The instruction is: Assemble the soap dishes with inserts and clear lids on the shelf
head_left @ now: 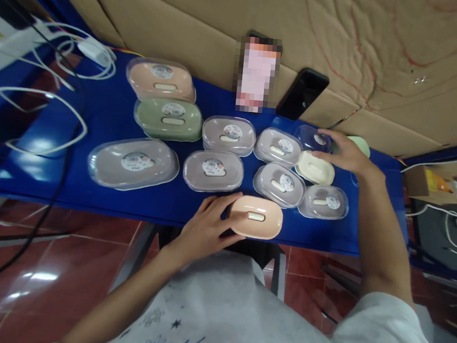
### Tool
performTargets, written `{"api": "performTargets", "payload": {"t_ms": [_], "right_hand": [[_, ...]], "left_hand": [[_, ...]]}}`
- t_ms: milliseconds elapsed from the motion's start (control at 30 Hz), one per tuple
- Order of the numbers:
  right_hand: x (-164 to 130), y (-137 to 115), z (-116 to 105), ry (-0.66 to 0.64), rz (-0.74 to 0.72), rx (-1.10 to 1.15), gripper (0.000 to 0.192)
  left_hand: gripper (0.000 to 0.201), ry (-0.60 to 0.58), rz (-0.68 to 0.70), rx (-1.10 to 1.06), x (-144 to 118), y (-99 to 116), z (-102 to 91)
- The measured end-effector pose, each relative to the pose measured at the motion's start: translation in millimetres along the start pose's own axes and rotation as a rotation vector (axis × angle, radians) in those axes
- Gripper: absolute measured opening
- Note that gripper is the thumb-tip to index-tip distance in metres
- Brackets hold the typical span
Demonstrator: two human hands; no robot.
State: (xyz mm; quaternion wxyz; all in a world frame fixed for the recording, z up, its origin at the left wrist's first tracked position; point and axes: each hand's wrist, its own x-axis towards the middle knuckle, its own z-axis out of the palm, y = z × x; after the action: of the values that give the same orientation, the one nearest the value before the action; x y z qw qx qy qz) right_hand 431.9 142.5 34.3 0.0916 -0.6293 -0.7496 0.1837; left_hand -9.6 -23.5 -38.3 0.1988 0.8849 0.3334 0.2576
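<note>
Left hand has its grip spread flat against the left end of the peach box at the worktop's near edge; right hand curls loosely over the cream box, fingertips touching the clear lid behind it. Boxes judged light, stiff, smooth plastic, likely slippery; best pinched across the short sides. Worktop is glossy blue and crowded with lidded boxes; cardboard behind, red tile floor below.

Black phone leans on the cardboard, just beyond the right hand. White cables (loosely coiled) lie far left of the left hand, on the blue table.
</note>
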Motion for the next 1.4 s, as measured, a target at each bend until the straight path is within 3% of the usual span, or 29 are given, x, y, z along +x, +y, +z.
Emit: {"api": "performTargets", "payload": {"t_ms": [100, 200, 267, 367, 433, 500, 600, 667, 767, 1000, 1267, 1400], "right_hand": [[12.3, 2.8, 4.8, 0.010, -0.006, -0.007, 0.085], [2.0, -4.3, -2.5, 0.054, -0.006, 0.007, 0.076], [-26.8, -20.7, -11.8, 0.139, -0.035, 0.020, 0.070], [-100.8, -67.8, -10.7, 0.371, -0.011, -0.027, 0.068], [-156.6, -108.7, 12.4, 0.488, 0.079, -0.006, 0.076], [-202.3, -147.9, 53.0, 0.520, 0.083, 0.081, 0.079], [-235.1, -188.9, 122.4, 0.450, 0.072, 0.175, 0.089], [-235.2, -201.0, 155.9, 0.410, 0.073, 0.122, 0.098], [-222.0, -201.7, 174.1, 0.294, 0.011, 0.006, 0.108], [-203.9, -185.6, 160.1, 0.191, -0.182, 0.039, 0.102], [-199.1, -175.6, 177.6, 0.257, -0.260, -0.038, 0.104], [-214.3, -174.5, 169.5, 0.334, -0.270, -0.076, 0.102]], "left_hand": [[0.038, 0.001, -0.006, -0.010, -0.6, 0.3, 0.8], [0.043, -0.007, -0.021, -0.032, -2.0, 0.3, 1.4], [0.055, -0.022, -0.052, -0.061, -2.9, 0.0, 1.4], [0.080, -0.047, -0.119, -0.116, -3.6, -0.9, 1.6], [0.093, -0.059, -0.150, -0.141, -3.5, -1.9, 2.1], [0.103, -0.071, -0.170, -0.153, -3.2, -2.9, 2.9], [0.112, -0.088, -0.197, -0.176, -3.0, -4.3, 3.8], [0.114, -0.097, -0.198, -0.192, -3.3, -5.3, 3.9], [0.115, -0.117, -0.180, -0.211, -4.0, -7.4, 3.6], [0.107, -0.064, -0.128, -0.233, -4.1, -11.7, 0.5], [0.097, -0.003, -0.073, -0.191, -8.2, -13.7, 1.7], [0.099, 0.001, -0.036, -0.272, -11.2, -12.7, -2.0]]}}
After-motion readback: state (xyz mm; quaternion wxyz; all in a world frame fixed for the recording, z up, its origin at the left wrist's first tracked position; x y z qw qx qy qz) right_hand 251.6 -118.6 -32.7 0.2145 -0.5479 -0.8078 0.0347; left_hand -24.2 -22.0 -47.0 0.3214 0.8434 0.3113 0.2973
